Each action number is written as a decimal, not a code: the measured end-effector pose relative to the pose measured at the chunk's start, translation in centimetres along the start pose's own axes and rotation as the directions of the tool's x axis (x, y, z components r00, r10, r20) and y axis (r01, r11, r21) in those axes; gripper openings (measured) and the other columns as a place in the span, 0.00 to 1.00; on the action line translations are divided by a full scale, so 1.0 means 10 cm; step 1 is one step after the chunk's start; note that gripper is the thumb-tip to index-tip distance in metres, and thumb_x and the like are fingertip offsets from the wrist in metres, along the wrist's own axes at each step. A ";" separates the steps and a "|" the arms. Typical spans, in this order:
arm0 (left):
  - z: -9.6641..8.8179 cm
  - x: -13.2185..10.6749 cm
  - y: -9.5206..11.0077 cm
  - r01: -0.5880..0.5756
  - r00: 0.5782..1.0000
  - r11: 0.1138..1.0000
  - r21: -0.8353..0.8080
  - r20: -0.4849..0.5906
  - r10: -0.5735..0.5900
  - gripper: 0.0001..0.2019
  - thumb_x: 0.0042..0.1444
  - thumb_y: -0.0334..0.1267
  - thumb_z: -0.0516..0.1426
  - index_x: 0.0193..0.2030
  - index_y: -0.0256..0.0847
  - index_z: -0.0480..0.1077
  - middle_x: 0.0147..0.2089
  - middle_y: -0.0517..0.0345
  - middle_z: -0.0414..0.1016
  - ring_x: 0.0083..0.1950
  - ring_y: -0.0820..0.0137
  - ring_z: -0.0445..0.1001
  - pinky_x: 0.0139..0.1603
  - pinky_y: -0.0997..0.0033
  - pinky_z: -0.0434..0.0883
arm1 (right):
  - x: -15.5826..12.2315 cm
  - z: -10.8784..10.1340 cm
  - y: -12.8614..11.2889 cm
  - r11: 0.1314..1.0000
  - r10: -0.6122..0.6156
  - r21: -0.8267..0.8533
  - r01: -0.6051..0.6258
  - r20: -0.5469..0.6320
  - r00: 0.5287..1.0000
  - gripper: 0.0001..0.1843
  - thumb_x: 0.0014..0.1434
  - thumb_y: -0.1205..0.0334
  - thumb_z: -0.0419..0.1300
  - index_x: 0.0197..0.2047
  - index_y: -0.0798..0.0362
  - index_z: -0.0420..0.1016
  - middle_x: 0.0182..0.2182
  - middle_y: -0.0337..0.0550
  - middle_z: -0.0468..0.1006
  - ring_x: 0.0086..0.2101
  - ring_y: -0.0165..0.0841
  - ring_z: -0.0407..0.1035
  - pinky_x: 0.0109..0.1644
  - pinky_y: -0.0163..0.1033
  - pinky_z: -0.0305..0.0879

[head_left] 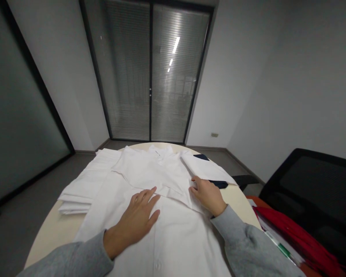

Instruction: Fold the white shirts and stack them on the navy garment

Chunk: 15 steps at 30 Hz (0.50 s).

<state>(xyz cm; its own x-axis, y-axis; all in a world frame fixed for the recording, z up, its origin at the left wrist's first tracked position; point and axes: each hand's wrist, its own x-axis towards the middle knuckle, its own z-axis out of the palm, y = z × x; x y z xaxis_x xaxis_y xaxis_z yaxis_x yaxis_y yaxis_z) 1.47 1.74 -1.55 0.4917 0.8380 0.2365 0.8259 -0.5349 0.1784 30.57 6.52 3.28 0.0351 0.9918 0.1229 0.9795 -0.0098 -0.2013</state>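
A white button-front shirt (175, 227) lies spread over the round table, its collar (161, 151) at the far side and a button placket running toward me. Across its upper part is a creased layer of the same white cloth. My left hand (137, 215) rests flat on the shirt near the middle, fingers stretched out and thumb apart. At the shirt's right side, my right hand (206, 194) has its fingers curled, with thumb and forefinger pinching the cloth edge. A white sleeve-like piece (209, 169) extends to the right, over dark navy cloth (219, 184).
Folded white cloth (77, 192) is stacked at the table's left. The pale tabletop (54, 234) shows along its rim. A black mesh chair (314, 192) stands at right, with red cloth (300, 231) and a clear-and-green packet (284, 248) near it. Glass doors (152, 77) are behind.
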 end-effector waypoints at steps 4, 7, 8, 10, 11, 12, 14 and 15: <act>0.02 -0.02 -0.02 0.010 0.999 1.000 0.001 -0.035 -0.010 0.22 0.70 0.42 0.53 0.68 0.45 0.68 0.77 0.45 0.58 0.72 0.50 0.61 0.69 0.43 0.62 | -0.01 -0.07 0.01 0.992 0.027 -0.123 -0.033 -0.049 0.998 0.18 0.66 0.59 0.57 0.58 0.47 0.74 0.46 0.53 0.84 0.41 0.44 0.79 0.40 0.41 0.61; 0.01 -0.04 -0.01 0.044 0.998 0.999 0.014 -0.053 -0.043 0.22 0.69 0.43 0.54 0.68 0.44 0.69 0.77 0.43 0.57 0.71 0.48 0.61 0.69 0.43 0.63 | -0.01 -0.08 0.00 0.984 0.013 -0.175 -0.027 -0.078 0.997 0.17 0.67 0.60 0.56 0.58 0.46 0.73 0.47 0.50 0.84 0.42 0.43 0.79 0.38 0.40 0.60; 0.00 -0.04 -0.01 0.061 0.997 0.998 0.021 -0.052 -0.060 0.23 0.69 0.44 0.54 0.68 0.43 0.69 0.77 0.41 0.58 0.71 0.48 0.62 0.69 0.43 0.63 | -0.02 -0.07 -0.01 0.981 0.004 -0.191 -0.020 -0.085 0.996 0.17 0.67 0.61 0.56 0.58 0.46 0.72 0.46 0.49 0.84 0.42 0.43 0.79 0.38 0.40 0.60; 0.00 -0.05 -0.01 0.087 0.995 0.996 0.029 -0.051 -0.086 0.24 0.68 0.46 0.55 0.67 0.42 0.70 0.76 0.40 0.60 0.70 0.47 0.63 0.67 0.43 0.64 | -0.03 -0.03 -0.02 0.974 -0.026 -0.225 0.003 -0.096 0.995 0.17 0.67 0.62 0.56 0.58 0.49 0.72 0.46 0.49 0.83 0.43 0.43 0.79 0.39 0.40 0.60; 0.00 -0.05 -0.01 0.098 0.994 0.995 0.030 -0.051 -0.096 0.24 0.68 0.47 0.55 0.68 0.41 0.70 0.75 0.40 0.60 0.69 0.47 0.63 0.67 0.43 0.64 | -0.04 -0.01 -0.03 0.970 -0.044 -0.243 0.019 -0.098 0.994 0.17 0.67 0.63 0.56 0.57 0.50 0.72 0.45 0.50 0.83 0.43 0.43 0.78 0.40 0.41 0.61; 0.00 -0.06 -0.01 0.105 0.993 0.994 0.030 -0.053 -0.103 0.24 0.68 0.48 0.55 0.68 0.42 0.70 0.75 0.41 0.61 0.69 0.47 0.64 0.67 0.42 0.64 | -0.05 0.01 -0.04 0.965 -0.061 -0.260 0.034 -0.098 0.993 0.16 0.66 0.63 0.57 0.56 0.51 0.73 0.45 0.50 0.83 0.44 0.44 0.77 0.42 0.42 0.61; 0.02 -0.06 -0.03 0.112 0.992 0.993 0.032 -0.054 -0.111 0.25 0.69 0.49 0.55 0.68 0.43 0.70 0.75 0.43 0.62 0.70 0.46 0.63 0.68 0.41 0.63 | -0.07 0.04 -0.05 0.956 -0.086 -0.288 0.054 -0.100 0.991 0.15 0.66 0.61 0.58 0.54 0.52 0.74 0.45 0.52 0.82 0.46 0.46 0.76 0.44 0.44 0.61; 0.03 -0.06 -0.04 0.113 0.992 0.993 0.033 -0.052 -0.111 0.25 0.69 0.49 0.55 0.68 0.43 0.69 0.75 0.44 0.62 0.71 0.46 0.63 0.69 0.40 0.62 | -0.08 0.06 -0.06 0.953 -0.091 -0.298 0.057 -0.104 0.990 0.14 0.66 0.59 0.58 0.54 0.53 0.74 0.45 0.52 0.81 0.46 0.46 0.75 0.46 0.44 0.61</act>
<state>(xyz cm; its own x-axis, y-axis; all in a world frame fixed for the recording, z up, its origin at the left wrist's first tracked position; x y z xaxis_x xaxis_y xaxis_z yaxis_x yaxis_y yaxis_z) 0.92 1.48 -2.10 0.3817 0.8857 0.2642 0.8850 -0.4327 0.1721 29.88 5.79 2.75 -0.0340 0.9699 0.2411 0.9945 0.0089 0.1046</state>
